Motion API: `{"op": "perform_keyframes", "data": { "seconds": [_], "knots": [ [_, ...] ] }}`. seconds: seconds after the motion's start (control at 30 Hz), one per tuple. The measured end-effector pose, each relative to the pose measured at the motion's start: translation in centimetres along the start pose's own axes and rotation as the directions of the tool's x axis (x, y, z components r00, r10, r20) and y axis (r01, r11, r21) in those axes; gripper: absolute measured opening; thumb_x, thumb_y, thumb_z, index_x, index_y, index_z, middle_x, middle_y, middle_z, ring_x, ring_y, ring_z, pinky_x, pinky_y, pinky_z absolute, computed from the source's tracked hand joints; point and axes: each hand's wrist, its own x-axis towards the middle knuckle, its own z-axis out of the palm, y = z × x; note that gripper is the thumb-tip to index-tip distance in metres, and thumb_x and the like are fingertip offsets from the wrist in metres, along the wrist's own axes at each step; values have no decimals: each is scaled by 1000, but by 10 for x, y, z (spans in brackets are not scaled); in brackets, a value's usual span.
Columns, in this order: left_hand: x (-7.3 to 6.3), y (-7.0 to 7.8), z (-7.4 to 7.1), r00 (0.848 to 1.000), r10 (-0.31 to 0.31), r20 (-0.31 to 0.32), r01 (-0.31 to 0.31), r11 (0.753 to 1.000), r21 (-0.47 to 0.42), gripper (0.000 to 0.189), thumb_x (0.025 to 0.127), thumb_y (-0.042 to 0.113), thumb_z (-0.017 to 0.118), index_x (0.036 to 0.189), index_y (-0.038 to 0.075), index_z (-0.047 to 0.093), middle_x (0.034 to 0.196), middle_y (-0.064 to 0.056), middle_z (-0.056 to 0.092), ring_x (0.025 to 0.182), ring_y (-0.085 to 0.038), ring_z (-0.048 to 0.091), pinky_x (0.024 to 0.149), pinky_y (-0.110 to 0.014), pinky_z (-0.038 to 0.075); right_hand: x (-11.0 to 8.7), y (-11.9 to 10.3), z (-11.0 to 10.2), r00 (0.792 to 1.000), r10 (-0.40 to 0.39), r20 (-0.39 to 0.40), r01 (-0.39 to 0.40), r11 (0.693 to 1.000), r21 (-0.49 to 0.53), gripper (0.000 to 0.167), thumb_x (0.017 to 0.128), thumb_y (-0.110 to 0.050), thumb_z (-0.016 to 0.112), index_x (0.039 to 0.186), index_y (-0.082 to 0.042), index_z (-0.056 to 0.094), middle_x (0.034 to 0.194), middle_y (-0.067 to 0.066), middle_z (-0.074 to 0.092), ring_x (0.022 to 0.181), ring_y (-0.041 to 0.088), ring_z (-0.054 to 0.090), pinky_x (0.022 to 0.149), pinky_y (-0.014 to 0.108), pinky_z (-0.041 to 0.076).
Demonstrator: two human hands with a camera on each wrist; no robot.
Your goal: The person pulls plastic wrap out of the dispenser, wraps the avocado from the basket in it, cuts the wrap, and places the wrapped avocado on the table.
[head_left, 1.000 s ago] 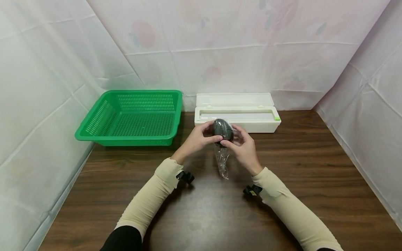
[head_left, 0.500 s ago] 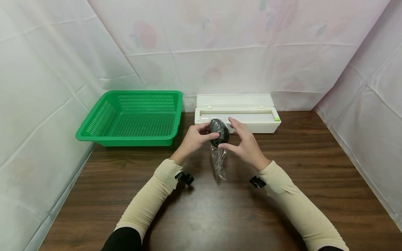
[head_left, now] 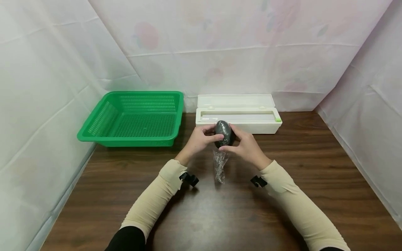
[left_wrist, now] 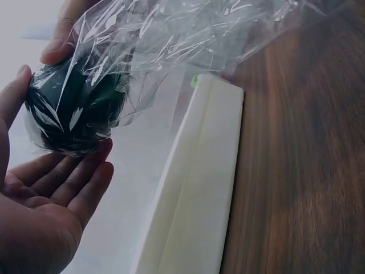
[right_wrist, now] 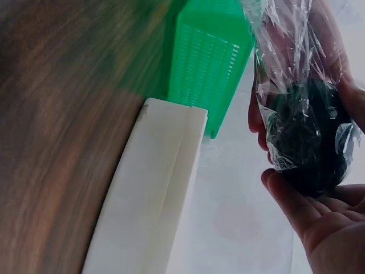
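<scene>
Between the two hands is a dark green avocado [head_left: 223, 129], egg-shaped and covered in clear cling film. My left hand [head_left: 201, 138] holds it from the left, thumb across the front and fingers behind. From the right, my right hand [head_left: 246, 145] grips it with the thumb low on the front and the fingers along the far side. A loose, crumpled tail of cling film [head_left: 219, 166] hangs below the avocado toward me. In the left wrist view, the film [left_wrist: 188, 34] spreads out from the avocado [left_wrist: 80, 108].
Behind the hands stands a white cling film dispenser [head_left: 257, 127] with its lid [head_left: 235, 101] raised, a roll inside and a green slider [head_left: 278, 120] at its right end. A green slotted basket [head_left: 132, 142] sits at the back left. White patterned cloth [head_left: 245, 69] encloses the wooden table [head_left: 314, 167].
Half a second ago the right hand's fingers were spread off the avocado; they are now back against its right side. The avocado has turned more upright and shifted slightly right.
</scene>
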Motion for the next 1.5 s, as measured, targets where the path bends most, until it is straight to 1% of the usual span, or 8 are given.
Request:
{"op": "perform_keyframes", "data": {
  "seconds": [0.17,0.33,0.5,0.67,0.8,1.1,1.33,1.5],
  "knots": [
    [2,-1,4,999,4,52,-5,1000,18,47,91,19,67,133,2,58,124,-19,66,111,-27,66,93,-32,54,-5,6,-2,995,97,13,-98,993,61,81,70,-16,87,141,-1,49,123,23,66,105,32,69,85,35,57],
    [3,0,4,996,8,86,-12,999,45,58,94,24,64,146,10,44,135,-18,59,124,-29,58,102,-40,49,-8,10,-3,993,111,-45,-107,990,94,79,70,-13,87,139,-1,52,124,22,65,103,31,69,85,36,57],
    [2,0,0,984,170,43,-173,982,79,64,91,22,70,148,23,43,144,-11,52,127,-27,54,106,-45,45,-9,10,-1,994,101,-48,-96,991,95,78,69,-13,88,138,-2,53,125,20,65,105,30,69,88,36,56],
    [-1,6,-3,960,261,101,-277,936,219,65,87,25,75,146,20,47,143,-8,55,125,-22,56,104,-41,48,-9,11,1,991,85,-104,-77,994,81,79,66,-13,90,136,-1,54,123,19,66,103,31,69,87,36,56],
    [-3,7,-3,970,218,106,-236,949,210,70,86,22,76,147,15,44,132,-14,62,118,-25,62,96,-40,53,-9,12,3,988,78,-130,-65,993,103,79,65,-11,90,135,-1,55,124,19,66,105,31,68,88,34,56],
    [-3,6,-4,989,128,72,-140,971,196,69,87,24,75,147,10,44,128,-17,65,119,-26,62,100,-39,51,-10,12,6,986,59,-158,-39,990,132,80,66,-6,89,137,2,53,129,21,63,106,31,68,88,32,56],
    [-3,7,-9,993,107,41,-113,978,176,68,84,26,77,143,9,48,125,-14,66,117,-24,63,100,-41,50,-10,18,1,995,98,2,-94,956,277,68,86,-6,73,146,-1,42,136,24,56,116,33,61,96,25,51],
    [-3,6,-12,995,100,11,-101,985,142,66,85,26,77,143,16,50,124,-14,66,116,-24,63,99,-41,51,-8,23,-4,991,117,58,-130,921,367,52,97,-5,57,147,-1,41,134,27,57,110,11,62,92,16,50]
  ]
}}
